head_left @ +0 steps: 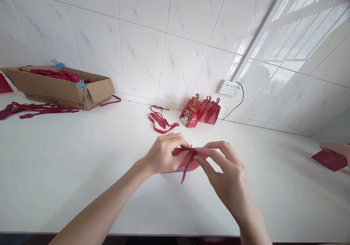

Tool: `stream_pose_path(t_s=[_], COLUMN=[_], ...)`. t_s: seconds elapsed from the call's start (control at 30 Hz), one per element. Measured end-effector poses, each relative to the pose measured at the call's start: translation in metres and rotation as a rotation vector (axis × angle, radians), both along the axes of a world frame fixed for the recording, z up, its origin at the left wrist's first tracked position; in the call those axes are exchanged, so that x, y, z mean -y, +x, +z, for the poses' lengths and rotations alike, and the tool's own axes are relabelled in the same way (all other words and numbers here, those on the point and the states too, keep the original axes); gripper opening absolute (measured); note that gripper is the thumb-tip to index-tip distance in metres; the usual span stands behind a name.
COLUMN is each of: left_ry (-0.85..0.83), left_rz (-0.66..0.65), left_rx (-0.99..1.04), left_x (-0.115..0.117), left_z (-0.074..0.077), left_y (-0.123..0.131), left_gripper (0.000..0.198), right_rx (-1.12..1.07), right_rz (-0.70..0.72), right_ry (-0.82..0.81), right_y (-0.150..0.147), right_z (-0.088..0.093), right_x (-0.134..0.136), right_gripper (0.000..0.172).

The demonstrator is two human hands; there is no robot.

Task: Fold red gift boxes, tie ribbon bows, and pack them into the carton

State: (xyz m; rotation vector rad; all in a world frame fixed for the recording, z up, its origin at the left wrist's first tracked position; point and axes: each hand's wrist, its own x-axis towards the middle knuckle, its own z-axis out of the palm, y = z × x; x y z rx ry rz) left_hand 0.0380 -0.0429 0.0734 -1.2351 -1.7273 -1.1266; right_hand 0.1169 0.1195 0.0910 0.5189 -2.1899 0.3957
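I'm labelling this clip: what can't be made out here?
Head view only.
Small red paper box: left hand and right hand cover most of it.
Brown cardboard carton: its walls hide what lies under the red ribbons.
Another person's hand on a flat red card: cut by the right edge.
Print on the standing red gift boxes: too small.

Left hand (164, 154) and right hand (228, 181): both bare, nothing worn on them. Forearms bare too, as far up as I can see. Fingers (216, 145) long and slim, nails plain.
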Motion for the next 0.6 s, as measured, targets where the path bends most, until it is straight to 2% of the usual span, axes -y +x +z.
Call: stream_pose_path(t_s=[0.37, 0.5, 0.6], left_ry=[0.021, 0.022, 0.015], left_rz=[-0.008, -0.014, -0.017], left_rx=[0.036, 0.017, 0.017], left_x=[-0.001, -0.001, -0.001], left_z=[-0.002, -0.002, -0.001], left_y=[-0.002, -0.003, -0.003], left_gripper=[0.013, 0.012, 0.011], right_rx=[-0.260, -0.259, -0.205], right_rz=[-0.007, 0.002, 0.019], right_ry=[0.092, 0.081, 0.006], right_y=[-0.008, -0.004, 0.003], right_z=[-0.011, -0.011, -0.012], right_x=[0.005, 0.007, -0.003], right_gripper=[0.009, 0.011, 0.015])
